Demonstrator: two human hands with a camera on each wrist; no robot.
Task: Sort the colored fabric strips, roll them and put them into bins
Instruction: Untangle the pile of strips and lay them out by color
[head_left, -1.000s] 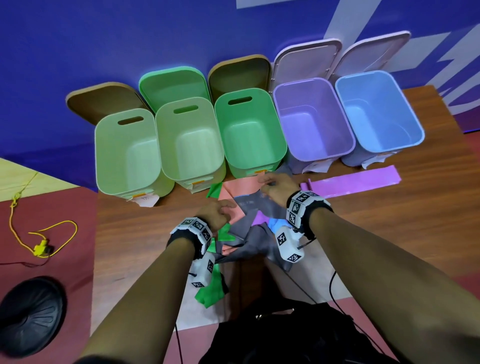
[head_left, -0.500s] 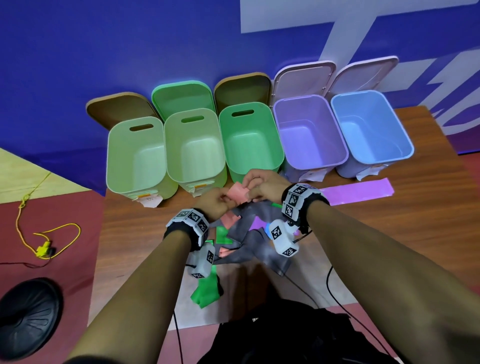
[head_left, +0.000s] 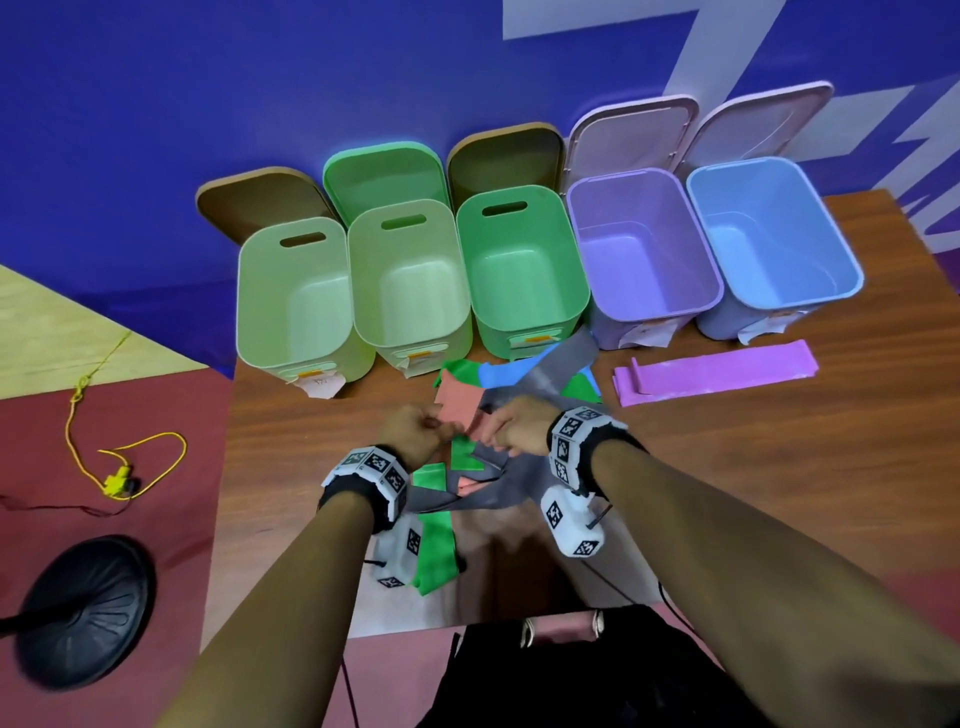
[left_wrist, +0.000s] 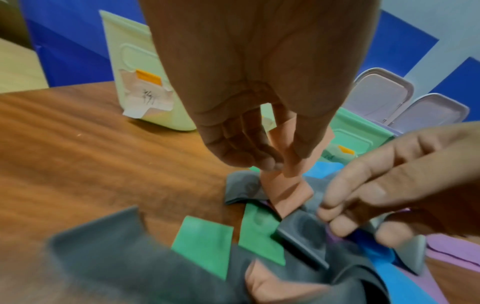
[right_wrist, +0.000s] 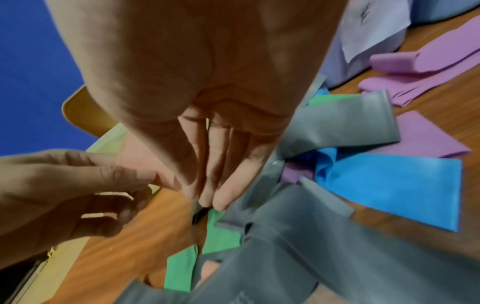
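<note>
Left hand (left_wrist: 259, 123) pinches salmon strip (left_wrist: 288, 185) (head view hides this grip).

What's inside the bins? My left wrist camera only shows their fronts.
Observer: Nothing. In the head view all five stand open and bare inside, like the purple bin.
Operator: Where does the purple strip at my edge go?
Observer: It lies flat on the table, stretched out in front of the purple bin and the blue bin.
</note>
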